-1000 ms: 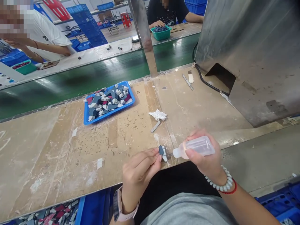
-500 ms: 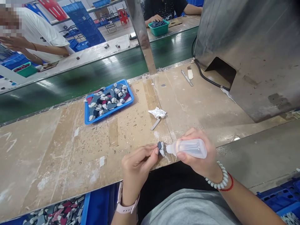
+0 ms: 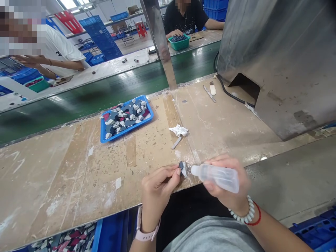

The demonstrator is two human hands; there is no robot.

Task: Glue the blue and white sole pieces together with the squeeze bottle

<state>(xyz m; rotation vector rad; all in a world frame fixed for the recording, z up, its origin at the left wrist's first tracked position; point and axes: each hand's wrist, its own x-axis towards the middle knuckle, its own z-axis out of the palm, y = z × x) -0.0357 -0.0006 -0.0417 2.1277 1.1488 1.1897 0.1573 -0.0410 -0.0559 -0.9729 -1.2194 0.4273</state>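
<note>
The left hand (image 3: 160, 182) pinches a dark-and-white piece (image 3: 182, 169) at the table's (image 3: 210, 129) near edge. The right hand (image 3: 231, 182) holds a bottle (image 3: 219, 177), its white tip near the piece.

Along the near edge of the table (image 3: 231, 122), the right hand (image 3: 228, 180) is blurred, its palm partly hidden behind the squeeze bottle (image 3: 219, 177), and the left hand (image 3: 160, 182) covers part of a grey-and-white piece (image 3: 184, 169) too small to make out in detail. Below that edge, the bin (image 3: 97, 234) is partly hidden by the tabletop and cut off by the bottom of the view.
</note>
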